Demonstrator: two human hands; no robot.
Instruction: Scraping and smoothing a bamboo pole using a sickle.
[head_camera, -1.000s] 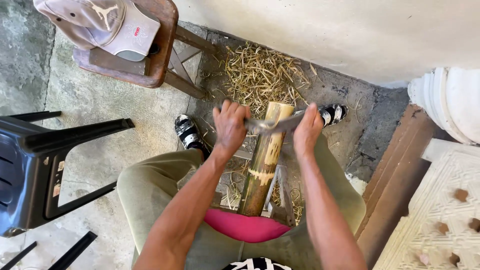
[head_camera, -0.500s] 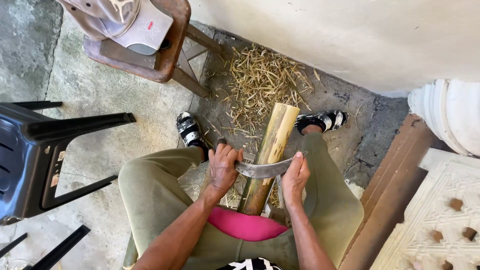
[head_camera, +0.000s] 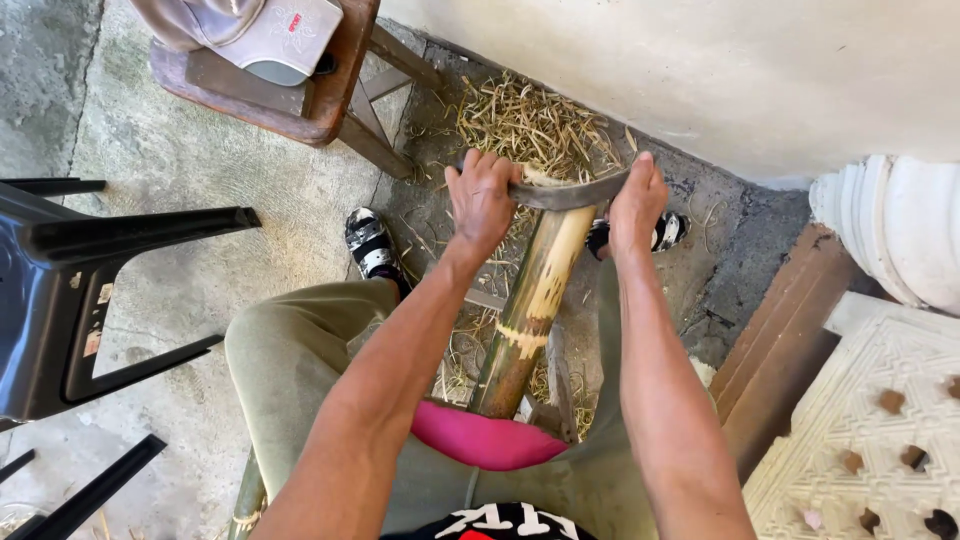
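Both hands have carried the curved grey steel blade (head_camera: 565, 192) back to the far end of the stiff, hard bamboo pole (head_camera: 530, 300); left hand (head_camera: 482, 200) and right hand (head_camera: 637, 203) each clench one blade end.

A thick bamboo pole (head_camera: 528, 310) slants between the seated person's knees, its lower end near a pink cushion and its upper end pointing toward the straw-littered floor by the wall. Its skin is green-brown low down, while the upper stretch is scraped pale yellow. Across its far end lies a curved, dark grey metal blade (head_camera: 568, 192), gripped at both ends and touching the bamboo.
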